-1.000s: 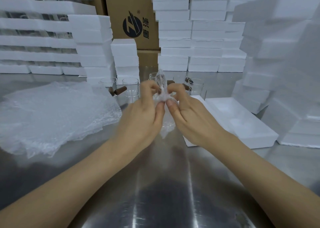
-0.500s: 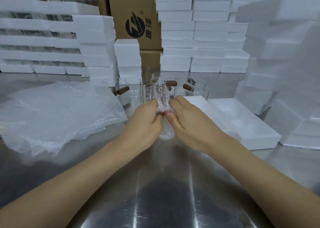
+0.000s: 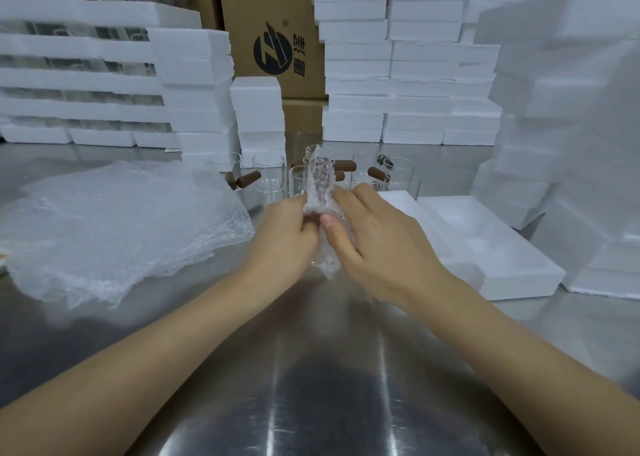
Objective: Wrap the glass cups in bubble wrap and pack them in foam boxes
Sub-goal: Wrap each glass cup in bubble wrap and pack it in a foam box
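A bundle of bubble wrap [image 3: 322, 185] stands upright between my two hands above the steel table, with a brown handle dimly showing through it. My left hand [image 3: 282, 237] pinches the bundle's left side. Curled round its right side is my right hand [image 3: 375, 244], thumb pressed on the wrap. Behind them stand several bare glass cups [image 3: 268, 175] with brown wooden handles. An open foam box [image 3: 485, 244] lies just right of my right hand. A pile of bubble wrap sheets [image 3: 114, 227] lies on the left.
Tall stacks of white foam boxes [image 3: 391, 57] line the back and the right side [image 3: 568, 109]. More foam stacks [image 3: 86, 75] stand at the back left. A brown cardboard carton [image 3: 273, 36] is behind them. The steel table [image 3: 329, 386] reaches to the near edge.
Both hands and the wrapped bundle have moved slightly forward and down. The fingers have shifted on the wrap, squeezing it tighter.
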Available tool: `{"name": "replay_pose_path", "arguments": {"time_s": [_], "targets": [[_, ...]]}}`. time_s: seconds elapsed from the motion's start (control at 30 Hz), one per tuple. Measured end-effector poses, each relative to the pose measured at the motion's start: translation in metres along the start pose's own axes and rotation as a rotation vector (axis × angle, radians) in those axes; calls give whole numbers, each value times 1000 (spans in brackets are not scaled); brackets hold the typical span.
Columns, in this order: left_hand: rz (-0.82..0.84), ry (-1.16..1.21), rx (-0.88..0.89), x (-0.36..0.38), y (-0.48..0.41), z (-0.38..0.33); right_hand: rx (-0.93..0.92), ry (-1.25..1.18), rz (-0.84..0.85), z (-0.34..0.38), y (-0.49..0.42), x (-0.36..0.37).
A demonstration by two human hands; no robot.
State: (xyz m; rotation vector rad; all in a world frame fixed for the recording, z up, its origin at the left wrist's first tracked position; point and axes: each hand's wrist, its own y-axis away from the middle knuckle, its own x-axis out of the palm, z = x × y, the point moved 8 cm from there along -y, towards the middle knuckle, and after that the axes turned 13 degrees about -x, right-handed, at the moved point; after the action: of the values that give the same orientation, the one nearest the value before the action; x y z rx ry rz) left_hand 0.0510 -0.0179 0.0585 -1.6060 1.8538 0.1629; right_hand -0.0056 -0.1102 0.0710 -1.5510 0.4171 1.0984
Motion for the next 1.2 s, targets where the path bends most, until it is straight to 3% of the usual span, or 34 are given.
{"name": "replay_pose_path", "arguments": {"time_s": [0.23, 0.5, 0.6, 0.8, 0.87, 0.93, 1.03, 1.1, 1.2], "targets": [[-98, -155, -22, -4, 3, 1, -1, -89, 41, 8, 0, 8], [-66, -310, 216, 10, 17, -18, 73, -204, -2, -17, -2, 11], [-50, -369, 262, 12, 22, -23, 88, -142, 26, -16, -2, 11], [-93, -617, 187, 20, 24, -21, 52, 105, 126, -1, -3, 11], [-89, -551, 194, 19, 22, -18, 48, 66, 105, -4, -5, 10], [-17, -290, 151, 18, 17, -15, 79, -44, 23, -15, -7, 5], [134, 38, -103, 24, 8, 5, 215, -213, -175, -39, -2, -8], [184, 103, -130, 30, 8, 10, 217, -198, -231, -39, 0, -10], [123, 162, -97, 20, 4, 12, 211, -251, -235, -37, 1, -4]]}}
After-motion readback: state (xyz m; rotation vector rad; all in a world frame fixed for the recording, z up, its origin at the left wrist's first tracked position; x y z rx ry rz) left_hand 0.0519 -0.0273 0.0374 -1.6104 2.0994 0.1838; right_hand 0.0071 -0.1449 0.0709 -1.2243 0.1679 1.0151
